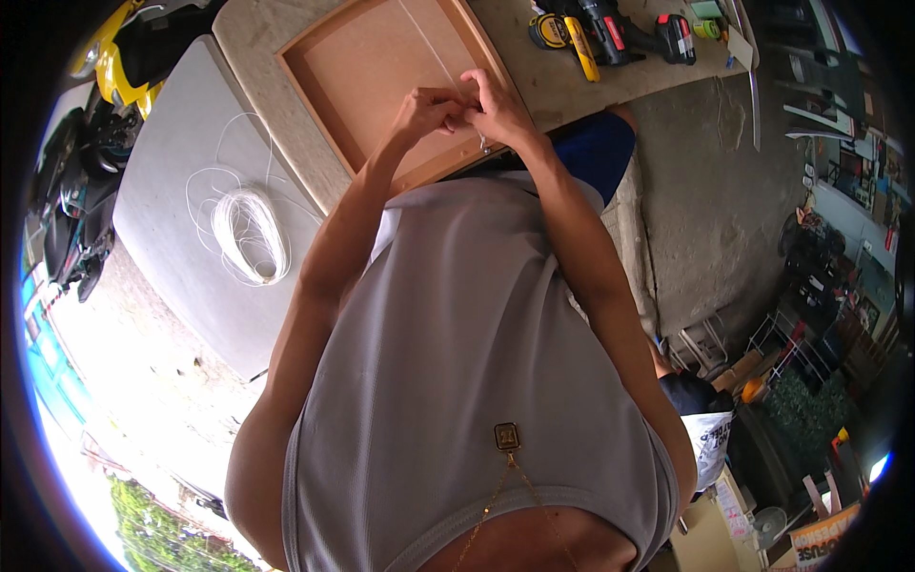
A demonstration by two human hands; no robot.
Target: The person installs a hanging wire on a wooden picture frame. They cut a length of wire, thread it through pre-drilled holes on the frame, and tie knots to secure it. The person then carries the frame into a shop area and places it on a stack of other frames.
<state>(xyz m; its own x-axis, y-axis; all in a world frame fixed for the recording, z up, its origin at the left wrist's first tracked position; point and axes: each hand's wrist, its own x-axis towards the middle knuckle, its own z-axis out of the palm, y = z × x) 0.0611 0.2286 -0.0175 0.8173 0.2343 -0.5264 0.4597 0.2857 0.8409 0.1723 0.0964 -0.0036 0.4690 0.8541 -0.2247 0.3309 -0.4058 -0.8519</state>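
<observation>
A shallow wooden frame (pixel 311 93) with a brown backing board lies tilted on the worktop in front of me. Across it runs a thin white cord (pixel 429 42), from the far side down to my fingers. My left hand (pixel 426 114) is closed in a pinch over the near right part of the frame. Right beside it, my right hand (pixel 498 112) has its thumb and fingers pinched together, the fingertips of both meeting at the cord. The exact grip is hidden by the fingers. Just below the right hand, a small shiny metal piece (pixel 485 147) sits at the frame's near edge.
A loose coil of white cord (pixel 250 234) lies on a grey table (pixel 176 191) to the left. At the far right of the worktop are a yellow tape measure (pixel 548 31), a power drill (pixel 610 33) and a battery pack (pixel 674 38). Another person (pixel 703 429) is behind on the right.
</observation>
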